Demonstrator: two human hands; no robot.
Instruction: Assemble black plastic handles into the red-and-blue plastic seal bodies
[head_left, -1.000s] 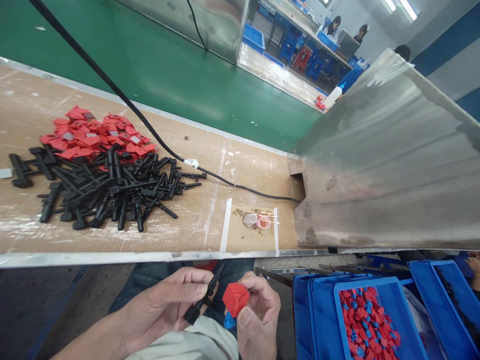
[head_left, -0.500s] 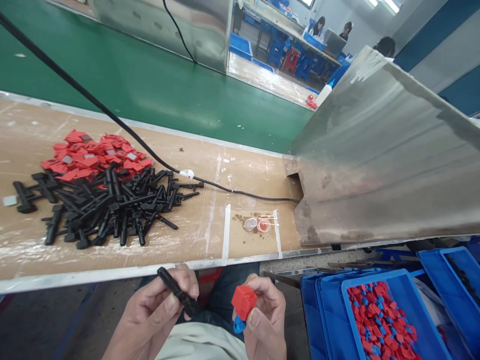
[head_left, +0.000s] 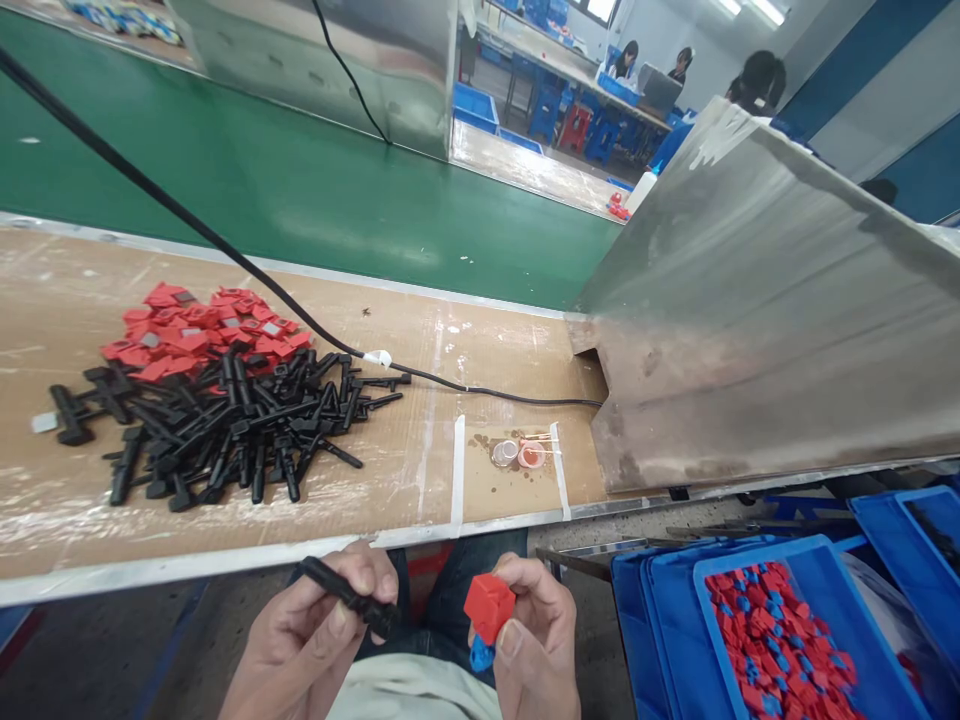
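My left hand is closed around a black plastic stick-shaped part, its long thin end pointing up and left. Between the thumb and fingers of my right hand is a red and blue plastic piece, a red block with a blue end below it. The two parts are apart, both held over my lap in front of the table edge. On the table to the left lie a heap of similar black parts and, behind it, a pile of red pieces.
Two small dishes with thin sticks stand between white tape strips. A black cable crosses the table to a metal panel. At lower right, a blue bin holds red and blue pieces. A green belt runs behind; people sit far back.
The view has shifted slightly. In my left hand the black part has tilted to lie flatter. My right hand keeps the red and blue piece almost unmoved.
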